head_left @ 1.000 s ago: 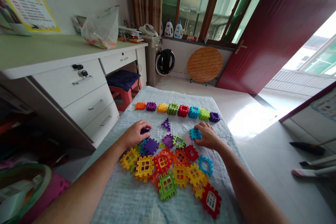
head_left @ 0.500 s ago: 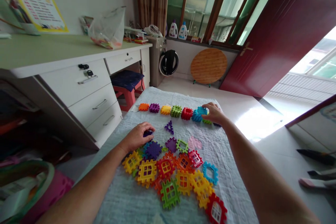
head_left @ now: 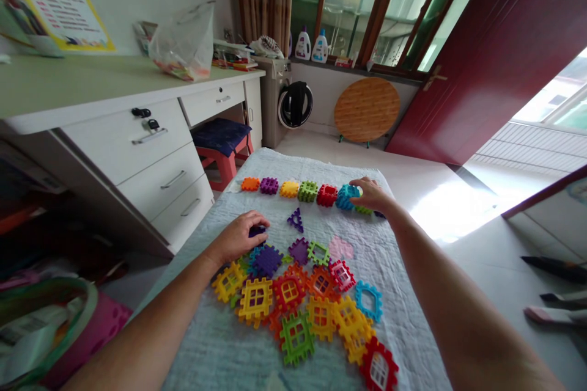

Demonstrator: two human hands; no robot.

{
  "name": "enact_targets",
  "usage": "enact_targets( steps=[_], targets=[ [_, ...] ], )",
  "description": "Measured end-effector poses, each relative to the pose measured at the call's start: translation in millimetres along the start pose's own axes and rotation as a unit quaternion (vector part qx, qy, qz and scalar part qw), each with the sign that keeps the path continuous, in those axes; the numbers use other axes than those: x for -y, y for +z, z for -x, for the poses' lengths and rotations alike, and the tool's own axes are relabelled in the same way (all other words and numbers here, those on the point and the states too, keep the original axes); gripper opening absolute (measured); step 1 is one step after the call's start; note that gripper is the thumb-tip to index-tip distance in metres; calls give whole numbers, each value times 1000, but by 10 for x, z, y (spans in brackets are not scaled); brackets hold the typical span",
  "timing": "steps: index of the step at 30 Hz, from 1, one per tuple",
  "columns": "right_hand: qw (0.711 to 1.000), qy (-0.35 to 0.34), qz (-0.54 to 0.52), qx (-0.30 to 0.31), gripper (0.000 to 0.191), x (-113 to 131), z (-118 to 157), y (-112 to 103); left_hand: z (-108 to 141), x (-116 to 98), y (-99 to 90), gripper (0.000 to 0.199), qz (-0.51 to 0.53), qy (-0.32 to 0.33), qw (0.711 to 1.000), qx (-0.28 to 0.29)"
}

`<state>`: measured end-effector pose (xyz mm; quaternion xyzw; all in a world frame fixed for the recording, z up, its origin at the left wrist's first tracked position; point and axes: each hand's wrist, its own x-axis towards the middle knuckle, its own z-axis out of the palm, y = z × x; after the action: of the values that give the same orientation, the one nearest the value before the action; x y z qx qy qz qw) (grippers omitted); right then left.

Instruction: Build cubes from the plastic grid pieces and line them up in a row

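My right hand point(head_left: 370, 194) is at the right part of a row of building pieces, its fingers curled on a blue stack of interlocking plastic pieces point(head_left: 346, 196). Part of that stack is hidden by the fingers. A green piece point(head_left: 364, 210) shows under the hand. My left hand point(head_left: 242, 234) rests on the cloth, with its fingers bent round a dark purple building piece point(head_left: 257, 231). Between the hands lies a purple triangle piece point(head_left: 296, 220). Closer to me is a loose pile with a dark blue square point(head_left: 268, 261), a yellow window piece point(head_left: 255, 298) and a green window piece point(head_left: 297, 337).
Leftward along the row stand red point(head_left: 327, 195), green point(head_left: 307, 191), yellow point(head_left: 289, 189), purple point(head_left: 269, 186) and orange point(head_left: 250, 184) stacks. A pale blue cloth point(head_left: 206, 324) covers the table. To the left are a white desk point(head_left: 151, 153) and a pink basket point(head_left: 103, 324).
The blue piece in my right hand has come down onto the blue stack. My left hand stays nearly in place, and the view has shifted slightly.
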<state>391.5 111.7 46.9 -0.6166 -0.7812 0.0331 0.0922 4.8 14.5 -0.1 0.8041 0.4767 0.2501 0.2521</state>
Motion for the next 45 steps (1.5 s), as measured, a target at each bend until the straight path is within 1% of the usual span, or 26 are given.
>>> enact_targets(
  steps=[4,6,7,8,9,10,11,13,16,17,19,21,23,25,29,31,33,36,38,40,42,44,45],
  targets=[
    [997,-10,-34,-67,57,-1,158,-68,-1,-8,-1,24,10,-5,1000,0],
    [993,-22,-67,-97,54,31,333,-126,-1,-13,-3,25,9,-8,1000,0],
    [990,-31,-89,-101,51,64,446,-153,-1,-13,-4,25,7,-8,1000,0],
    [988,-42,-115,-93,47,109,572,-174,0,-12,-4,25,6,-7,1000,-1],
    [986,-50,-140,-71,41,164,705,-186,0,-10,-3,25,5,-6,1000,-2],
    [985,-48,-159,-41,35,227,840,-188,0,-7,-1,24,4,-5,1000,-3],
    [984,-45,-173,5,30,294,970,-179,0,-3,3,24,3,-3,1000,-3],
    [979,-39,-182,82,23,426,1192,-137,-1,4,12,24,1,-1,1000,-2],
    [974,-38,-177,138,19,593,1393,-49,-1,6,24,24,2,-3,1000,-5],
    [973,-43,-174,145,21,642,1425,-23,-1,5,27,24,3,-4,1000,-7],
    [974,-60,-165,144,31,736,1457,22,1,1,29,24,5,-6,1000,-10],
    [977,-81,-149,131,45,829,1466,60,4,-5,30,24,7,-8,1000,-12],
    [980,-91,-129,117,53,912,1472,100,9,-11,38,24,9,-12,1000,-14],
    [984,-89,-115,106,51,967,1480,141,11,-16,52,24,10,-16,1000,-18],
    [990,-63,-102,79,33,956,1486,212,1,-23,48,28,17,-34,999,-20],
    [993,-52,-90,54,32,905,1477,242,2,-51,-18,33,12,-47,999,2],
    [996,-47,-73,15,34,858,1462,268,35,-125,-135,42,-16,-46,998,42],
    [996,-57,-64,-41,38,859,1445,280,180,-341,-320,67,-85,-33,990,110],
    [991,-94,-81,-45,45,927,1448,268,339,-519,-378,82,-119,-23,982,145],
    [984,-145,-100,-23,55,1032,1465,251,522,-673,-358,90,-141,-2,974,179],
    [977,-185,-107,6,61,1136,1484,244,692,-772,-275,98,-148,2,968,205],
    [973,-203,-108,22,58,1203,1495,256,814,-816,-159,102,-147,8,968,204],
    [973,-205,-109,24,55,1215,1494,269,849,-824,-97,100,-146,14,969,197]
  ],
)
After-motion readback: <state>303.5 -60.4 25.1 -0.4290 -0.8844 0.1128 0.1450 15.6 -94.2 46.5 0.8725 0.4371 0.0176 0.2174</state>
